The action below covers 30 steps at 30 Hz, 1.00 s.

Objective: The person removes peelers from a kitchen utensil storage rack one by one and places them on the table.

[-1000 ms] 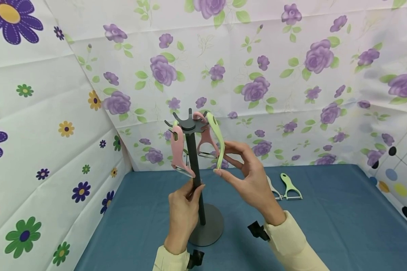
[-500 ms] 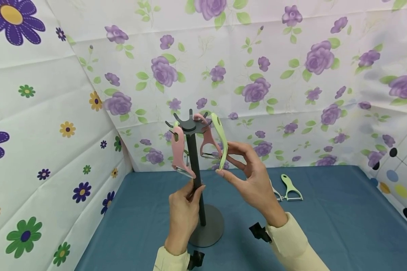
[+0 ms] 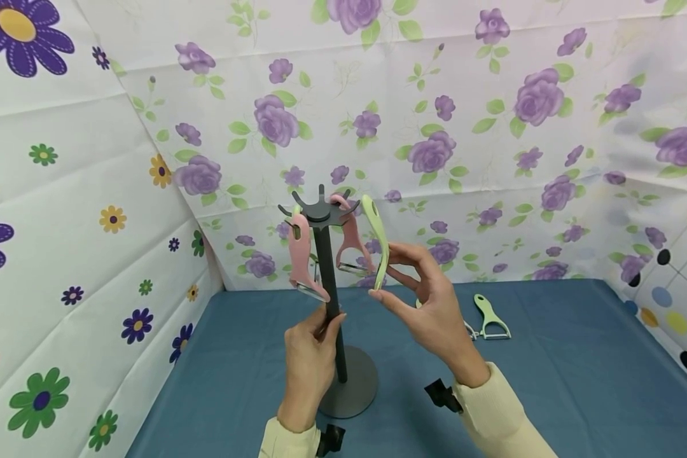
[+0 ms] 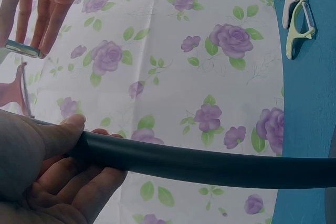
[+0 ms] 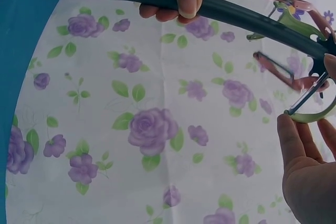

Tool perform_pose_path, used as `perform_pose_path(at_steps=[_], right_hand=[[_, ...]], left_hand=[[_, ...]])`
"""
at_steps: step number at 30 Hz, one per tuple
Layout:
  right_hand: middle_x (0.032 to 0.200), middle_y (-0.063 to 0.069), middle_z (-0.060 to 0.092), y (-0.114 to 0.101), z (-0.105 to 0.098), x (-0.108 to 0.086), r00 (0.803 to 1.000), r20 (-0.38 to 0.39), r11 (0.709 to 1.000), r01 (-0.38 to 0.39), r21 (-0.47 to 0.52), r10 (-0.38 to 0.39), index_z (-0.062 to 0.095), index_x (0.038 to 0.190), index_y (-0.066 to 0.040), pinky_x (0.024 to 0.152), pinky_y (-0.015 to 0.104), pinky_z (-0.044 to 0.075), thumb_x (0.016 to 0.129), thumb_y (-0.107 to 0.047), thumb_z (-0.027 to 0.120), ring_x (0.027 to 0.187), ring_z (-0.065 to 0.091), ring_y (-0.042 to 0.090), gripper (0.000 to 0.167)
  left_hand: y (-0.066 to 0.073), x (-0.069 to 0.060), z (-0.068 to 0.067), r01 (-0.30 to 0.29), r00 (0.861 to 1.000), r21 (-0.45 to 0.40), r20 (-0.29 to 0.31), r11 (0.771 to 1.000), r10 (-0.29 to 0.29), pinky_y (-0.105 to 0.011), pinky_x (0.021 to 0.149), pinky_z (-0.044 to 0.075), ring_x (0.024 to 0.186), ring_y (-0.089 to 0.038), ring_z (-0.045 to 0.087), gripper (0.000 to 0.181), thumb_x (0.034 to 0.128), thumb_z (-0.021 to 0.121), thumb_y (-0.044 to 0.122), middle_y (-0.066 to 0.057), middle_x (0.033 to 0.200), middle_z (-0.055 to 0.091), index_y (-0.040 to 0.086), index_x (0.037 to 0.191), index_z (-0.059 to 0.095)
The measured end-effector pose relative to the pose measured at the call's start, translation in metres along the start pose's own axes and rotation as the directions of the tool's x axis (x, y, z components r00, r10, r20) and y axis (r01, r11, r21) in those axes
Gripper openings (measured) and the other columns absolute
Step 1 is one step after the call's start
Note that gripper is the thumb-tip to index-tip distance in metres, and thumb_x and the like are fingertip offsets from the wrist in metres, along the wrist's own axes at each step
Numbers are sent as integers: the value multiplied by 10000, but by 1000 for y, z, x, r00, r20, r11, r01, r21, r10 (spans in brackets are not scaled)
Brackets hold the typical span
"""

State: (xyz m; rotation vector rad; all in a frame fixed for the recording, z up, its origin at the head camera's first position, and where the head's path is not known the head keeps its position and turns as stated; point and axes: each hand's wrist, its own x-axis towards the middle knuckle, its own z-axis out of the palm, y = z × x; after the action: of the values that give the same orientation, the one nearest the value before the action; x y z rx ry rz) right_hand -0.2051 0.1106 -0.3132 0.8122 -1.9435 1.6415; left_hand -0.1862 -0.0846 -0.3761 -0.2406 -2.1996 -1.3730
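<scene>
My left hand (image 3: 312, 356) grips the dark pole (image 3: 325, 267) of a rack with hooks (image 3: 319, 213) around its top. My right hand (image 3: 429, 305) pinches the lower, bladed end of a green peeler (image 3: 375, 235), held upright just right of the hooks, apart from them. Two pink peelers hang on the rack, one at the front left (image 3: 299, 251) and one at the back right (image 3: 352, 238). A green peeler (image 5: 299, 24) hangs behind the pole in the right wrist view, mostly hidden in the head view. In the left wrist view, my left fingers and thumb (image 4: 73, 129) wrap the pole.
On the blue cloth (image 3: 549, 369) at the right lies a green peeler (image 3: 488, 315), with a whitish one (image 3: 471, 331) beside it, partly behind my right hand. The left wrist view shows several peelers (image 4: 300, 30) there. The rack's round base (image 3: 357, 388) stands on the cloth, before a flowered backdrop.
My right hand has moved a little to the right with the green peeler, whose top has drawn away from the hooks. My left hand has stayed on the pole.
</scene>
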Motion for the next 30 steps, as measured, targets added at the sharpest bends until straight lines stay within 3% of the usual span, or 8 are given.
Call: perform_pose_path(at_steps=[22, 30], right_hand=[[1381, 31, 562, 11, -12, -13, 999, -13, 998, -46, -45, 46, 514, 1463, -230, 1079, 276, 532, 864, -3, 800, 1251, 582, 142, 701], [1348, 48, 567, 16, -15, -17, 999, -9, 998, -41, -49, 41, 520, 1459, -206, 1080, 291, 534, 867, 18, 790, 1232, 588, 150, 689]], left_hand=[[1, 0, 0, 12, 1000, -1, 7, 1000, -12, -293, 692, 642, 820, -182, 768, 127, 983, 692, 160, -80, 972, 789, 148, 1066, 786], [1, -1, 0, 20, 1000, -16, 8, 1000, -20, -290, 700, 638, 815, -177, 765, 114, 975, 699, 159, -71, 963, 790, 148, 1046, 788]])
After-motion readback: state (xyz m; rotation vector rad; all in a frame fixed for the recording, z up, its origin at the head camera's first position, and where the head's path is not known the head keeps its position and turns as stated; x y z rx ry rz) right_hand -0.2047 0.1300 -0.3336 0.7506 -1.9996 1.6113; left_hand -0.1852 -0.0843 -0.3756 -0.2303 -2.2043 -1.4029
